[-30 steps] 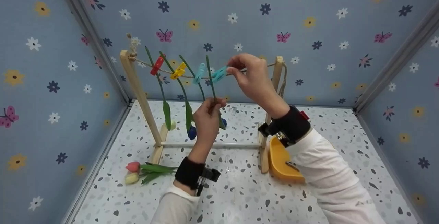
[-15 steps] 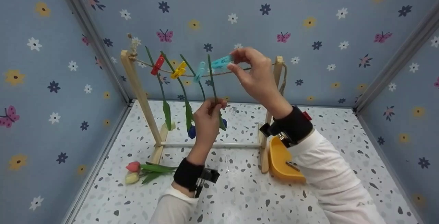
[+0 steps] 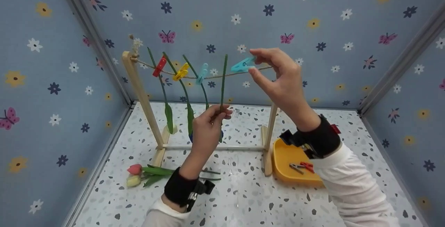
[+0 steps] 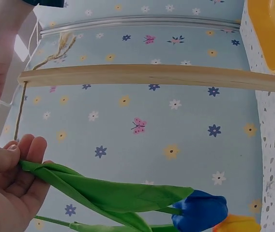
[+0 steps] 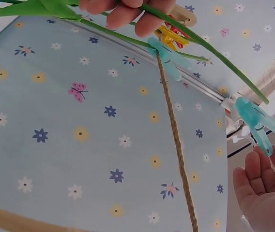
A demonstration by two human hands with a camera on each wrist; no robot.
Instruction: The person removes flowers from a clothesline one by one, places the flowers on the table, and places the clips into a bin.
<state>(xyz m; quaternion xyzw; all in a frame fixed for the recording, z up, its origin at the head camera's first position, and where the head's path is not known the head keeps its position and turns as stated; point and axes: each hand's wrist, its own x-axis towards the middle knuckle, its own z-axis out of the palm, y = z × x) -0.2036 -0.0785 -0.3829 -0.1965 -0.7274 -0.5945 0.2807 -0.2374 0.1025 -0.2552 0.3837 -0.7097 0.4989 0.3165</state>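
Observation:
My left hand (image 3: 207, 126) pinches the stem of an artificial blue tulip (image 4: 200, 211), whose stem end (image 3: 224, 70) points up past the rope (image 3: 217, 76). To the right of that stem, my right hand (image 3: 283, 77) holds a turquoise clothespin (image 3: 241, 65) by its handles between thumb and fingers. The clothespin is apart from the stem and, in the right wrist view, clear of the rope. On the rope's left half, a red clothespin (image 3: 159, 66), a yellow clothespin (image 3: 180, 72) and a light blue clothespin (image 3: 202, 74) each hold a stem hanging flower-down.
The rope spans a wooden frame (image 3: 144, 102) with a low crossbar (image 3: 240, 147). A pink tulip (image 3: 134, 169) and a pale yellow tulip (image 3: 133, 180) lie at front left. Right of the frame stands a yellow tray (image 3: 281, 154) with clothespins (image 3: 296, 168) inside. Patterned walls enclose the table.
The turquoise clothespin came up off the rope in my right hand, then moved right. My left hand lowered slightly, and the tulip's stem tip shifted right, away from the light blue clothespin.

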